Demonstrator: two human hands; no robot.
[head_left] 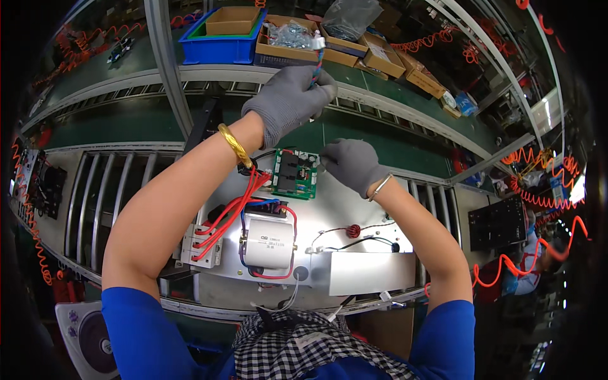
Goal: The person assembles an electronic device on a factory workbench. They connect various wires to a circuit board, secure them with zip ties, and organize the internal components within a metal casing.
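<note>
My left hand (288, 101), in a grey knit glove, is raised over the far side of the chassis. Its fingers are closed on a twisted cable (318, 66) of red and blue wires with a white plug (318, 43) upright at its end. My right hand (352, 164), gloved alike, has its fingers bent together at the right edge of a green circuit board (296, 174); whatever they pinch there is hidden. The board lies on a silver metal chassis (329, 218). Nearer me on it are a white cylindrical capacitor (269, 243), a terminal block (201, 247) and thick red wires (234, 206).
The chassis rests on a roller conveyor (107, 196). Beyond it, a shelf carries a blue bin (218, 45) and cardboard boxes (288, 35) of bagged parts. A metal post (168, 69) rises at left. Black units stand on both sides; orange coiled hoses (538, 183) hang at right.
</note>
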